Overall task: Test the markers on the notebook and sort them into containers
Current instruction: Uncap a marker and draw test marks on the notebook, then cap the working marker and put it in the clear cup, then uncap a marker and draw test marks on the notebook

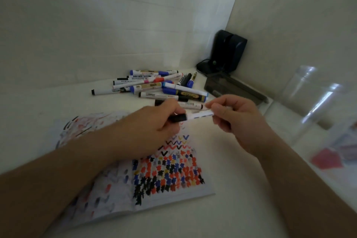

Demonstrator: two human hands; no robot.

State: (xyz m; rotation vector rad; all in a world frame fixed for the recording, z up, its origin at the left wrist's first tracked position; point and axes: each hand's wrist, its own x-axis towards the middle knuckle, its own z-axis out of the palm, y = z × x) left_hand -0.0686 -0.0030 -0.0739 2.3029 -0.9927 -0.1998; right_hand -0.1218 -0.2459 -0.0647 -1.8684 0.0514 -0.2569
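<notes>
Nearest, the open notebook (166, 172) lies flat on the white desk (241, 208), right page packed with red, black, blue and yellow test blots plus a few zigzag rows, left page smeared with more marks; it sits directly under the hands, so a stroke could be made with little travel. Above it both hands hold one marker (191, 117) level across the page: left hand (154, 121) has its grip curled round the black cap end, right hand (237, 120) pinches the white barrel. Each hand has one end, which likely means the cap is being pulled off or pushed on; which of the two cannot be told. Just beyond, a loose pile of markers (154, 85) with blue, black and red caps lies on the desk, near the hands, probably the untested stock. Further right a dark flat tray (235, 89) sits by the wall, and clear plastic containers (316, 100) stand at the right edge, blurred, presumably the sorting targets. In the far corner a dark blue device (228, 54) stands on a black base; function unclear
</notes>
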